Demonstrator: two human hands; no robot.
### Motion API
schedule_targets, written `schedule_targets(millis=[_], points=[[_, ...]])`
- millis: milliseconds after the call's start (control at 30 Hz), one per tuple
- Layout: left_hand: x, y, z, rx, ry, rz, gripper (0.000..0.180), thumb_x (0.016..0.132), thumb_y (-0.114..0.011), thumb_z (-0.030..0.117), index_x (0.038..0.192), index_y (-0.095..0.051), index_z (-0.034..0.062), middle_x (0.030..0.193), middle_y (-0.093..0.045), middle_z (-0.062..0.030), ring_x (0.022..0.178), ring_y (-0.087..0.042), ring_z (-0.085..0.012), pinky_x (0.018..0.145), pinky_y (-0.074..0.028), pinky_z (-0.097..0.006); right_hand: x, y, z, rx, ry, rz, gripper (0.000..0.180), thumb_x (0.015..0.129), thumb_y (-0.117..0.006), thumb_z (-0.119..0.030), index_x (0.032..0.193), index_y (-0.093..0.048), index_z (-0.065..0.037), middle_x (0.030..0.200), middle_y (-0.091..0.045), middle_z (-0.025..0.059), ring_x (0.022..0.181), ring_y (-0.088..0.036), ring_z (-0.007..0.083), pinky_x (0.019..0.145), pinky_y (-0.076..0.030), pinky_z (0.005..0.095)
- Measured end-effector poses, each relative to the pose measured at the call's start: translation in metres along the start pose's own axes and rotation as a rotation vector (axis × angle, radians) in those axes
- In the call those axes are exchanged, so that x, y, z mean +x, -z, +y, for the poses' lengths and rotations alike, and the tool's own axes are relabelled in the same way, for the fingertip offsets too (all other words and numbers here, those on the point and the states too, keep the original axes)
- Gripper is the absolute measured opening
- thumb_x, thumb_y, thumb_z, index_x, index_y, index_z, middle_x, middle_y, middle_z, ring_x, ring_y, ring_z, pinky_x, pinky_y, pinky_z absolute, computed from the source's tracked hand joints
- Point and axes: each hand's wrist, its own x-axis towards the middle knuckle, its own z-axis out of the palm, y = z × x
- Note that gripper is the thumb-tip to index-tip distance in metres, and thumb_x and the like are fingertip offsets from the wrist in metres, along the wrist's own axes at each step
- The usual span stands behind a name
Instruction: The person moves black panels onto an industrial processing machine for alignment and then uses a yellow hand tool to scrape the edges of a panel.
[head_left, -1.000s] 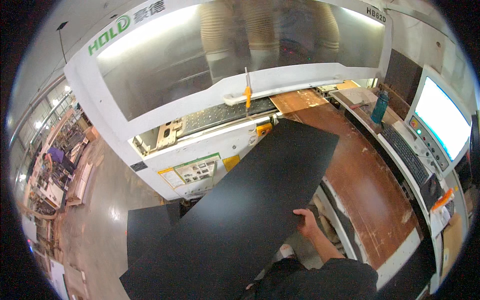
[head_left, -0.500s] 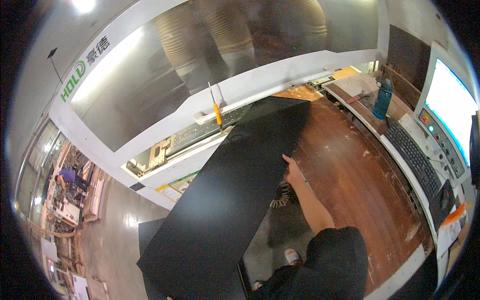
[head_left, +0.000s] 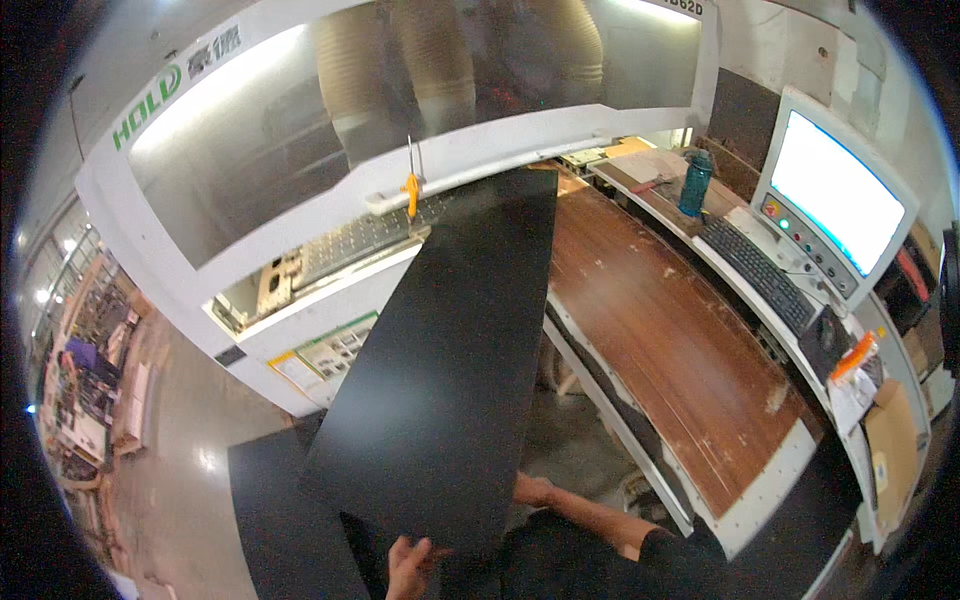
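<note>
A long black panel (head_left: pixel 430 370) slants from near my body to the far side, its far end resting at the machine's opening. At its near edge my left hand (head_left: pixel 410 565) is closed on it, thumb on the upper face. My right hand (head_left: pixel 532 490) grips the right long edge close to the near end; its fingertips are hidden under the panel. Below and left of it lies another black panel (head_left: pixel 270 500), partly covered.
A white machine (head_left: pixel 330 350) with a large window stands ahead; a yellow-handled screwdriver (head_left: pixel 412 195) leans upright there. On the right are a worn brown board (head_left: pixel 660 340), a teal bottle (head_left: pixel 695 183), a keyboard (head_left: pixel 758 276) and a lit monitor (head_left: pixel 835 190). A person (head_left: pixel 85 355) works far left.
My right hand has slid from the middle of the panel's right edge back toward its near end. My left hand has come into view. The panel has turned more lengthwise.
</note>
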Motion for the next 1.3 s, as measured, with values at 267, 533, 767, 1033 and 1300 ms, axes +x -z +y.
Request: schedule_targets(millis=[267,533,767,1033,1300], points=[[-0.012,-0.101,-0.046,0.120,0.262,-1.286,0.031,0.107,-0.052,0.026,0.117,-0.062,-0.0012,0.117,-0.068,-0.0092,0.109,-0.062,-0.0159,0.098,-0.049,-0.034,-0.175,-0.065,0.011,1.199,0.030,0.271,0.037,0.092,-0.051,-0.004,0.128,-0.060,-0.003,0.121,-0.065,0.0141,0.112,-0.062,0.0303,0.098,-0.051,0.0429],[0.013,-0.163,0.029,0.326,-0.102,-1.696,0.024,0.104,-0.059,0.021,0.115,-0.064,0.0001,0.112,-0.071,-0.0091,0.107,-0.066,-0.0173,0.096,-0.052,-0.034,-0.285,0.011,0.020,1.387,0.755,0.865,0.038,0.084,-0.049,-0.005,0.119,-0.063,-0.005,0.113,-0.066,0.0116,0.101,-0.063,0.0291,0.092,-0.053,0.0403],[0.111,-0.233,0.069,0.492,-0.143,-1.372,0.024,0.104,-0.059,0.022,0.114,-0.063,0.0014,0.111,-0.072,-0.0081,0.104,-0.066,-0.0157,0.091,-0.052,-0.032,-0.368,0.150,0.082,0.876,0.794,1.614,0.056,0.090,-0.053,-0.021,0.143,-0.051,-0.002,0.149,-0.049,0.0142,0.138,-0.044,0.0297,0.116,-0.032,0.0438],[0.243,-0.310,0.076,0.825,-0.257,-1.208,0.031,0.104,-0.056,0.028,0.123,-0.065,0.0045,0.118,-0.069,-0.0073,0.111,-0.063,-0.0170,0.097,-0.049,-0.033,-0.387,0.239,0.005,-0.392,-0.211,1.847,0.063,0.090,-0.064,-0.012,0.148,-0.045,0.000,0.155,-0.037,0.0260,0.144,-0.036,0.0385,0.121,-0.026,0.0472],[0.424,-0.355,0.053,0.946,-0.433,-0.929,0.060,0.101,-0.058,0.047,0.140,-0.053,0.0022,0.149,-0.049,-0.0171,0.138,-0.046,-0.0303,0.113,-0.039,-0.042,-0.328,0.214,0.050,-0.466,-0.772,1.627,0.092,0.079,-0.081,-0.044,0.153,-0.041,-0.009,0.162,-0.023,0.0273,0.152,-0.016,0.0430,0.122,-0.020,0.0541]])
